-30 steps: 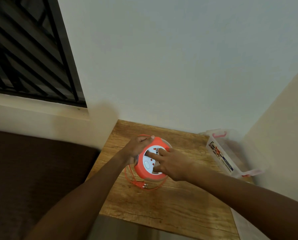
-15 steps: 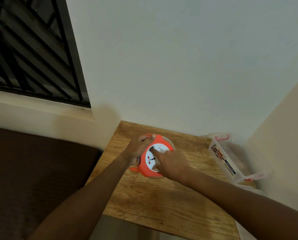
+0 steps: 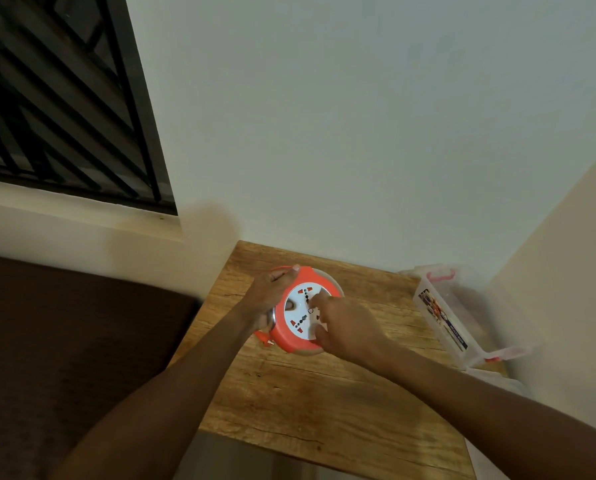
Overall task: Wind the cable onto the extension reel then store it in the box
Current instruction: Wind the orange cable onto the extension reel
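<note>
A round orange extension reel point(image 3: 291, 332) with a white socket face sits tilted above the wooden table point(image 3: 307, 400). My left hand point(image 3: 267, 296) grips its left rim. On the white face rests my right hand point(image 3: 345, 329), fingers pressed against it. Only the orange plug end of the cable point(image 3: 266, 341) sticks out at the reel's lower left; the rest of the cable is out of sight. A clear plastic box point(image 3: 441, 323) with pink latches stands open at the table's right edge.
The table fits into a corner, with a white wall behind and a cream wall on the right. A dark brown surface point(image 3: 64, 341) lies to the left, below a barred window point(image 3: 47, 98). A pale lid-like sheet point(image 3: 490, 375) lies beside the box.
The loose orange cable loops that hung below the reel have gone in; only the plug end shows. My right hand has shifted round on the white face.
</note>
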Tool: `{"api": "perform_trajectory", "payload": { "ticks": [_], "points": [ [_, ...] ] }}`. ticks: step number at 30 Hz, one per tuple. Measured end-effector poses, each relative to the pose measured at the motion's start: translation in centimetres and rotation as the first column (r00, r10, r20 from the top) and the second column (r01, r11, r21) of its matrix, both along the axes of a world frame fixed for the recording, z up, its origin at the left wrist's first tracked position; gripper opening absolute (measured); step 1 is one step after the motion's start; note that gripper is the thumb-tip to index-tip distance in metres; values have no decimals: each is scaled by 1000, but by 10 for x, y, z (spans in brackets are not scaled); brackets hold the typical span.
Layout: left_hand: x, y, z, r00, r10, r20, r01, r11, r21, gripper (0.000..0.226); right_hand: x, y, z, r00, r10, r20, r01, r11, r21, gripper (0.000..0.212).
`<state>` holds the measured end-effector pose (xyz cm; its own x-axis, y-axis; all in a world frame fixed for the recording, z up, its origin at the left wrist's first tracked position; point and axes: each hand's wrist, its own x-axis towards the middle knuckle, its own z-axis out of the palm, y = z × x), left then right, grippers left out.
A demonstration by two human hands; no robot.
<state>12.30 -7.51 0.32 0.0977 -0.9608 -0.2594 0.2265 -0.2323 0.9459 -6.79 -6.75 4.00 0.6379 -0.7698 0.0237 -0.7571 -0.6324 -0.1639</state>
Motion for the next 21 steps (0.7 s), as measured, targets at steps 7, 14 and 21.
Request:
{"api": "perform_trajectory", "payload": {
  "ticks": [7,14,21],
  "points": [
    [3,0,0,990,-131,58,129,991,43,34,-16,-18,12,701,478,-529,-608,789,-92,55],
    [3,1,1,980,-193,55,190,981,48,36,-11,-10,19,573,469,-672,-694,714,-92,60],
    [2,1,6,990,-137,7,137,990,11,24,10,4,6,702,263,-662,-493,850,-185,61]
  ]
}}
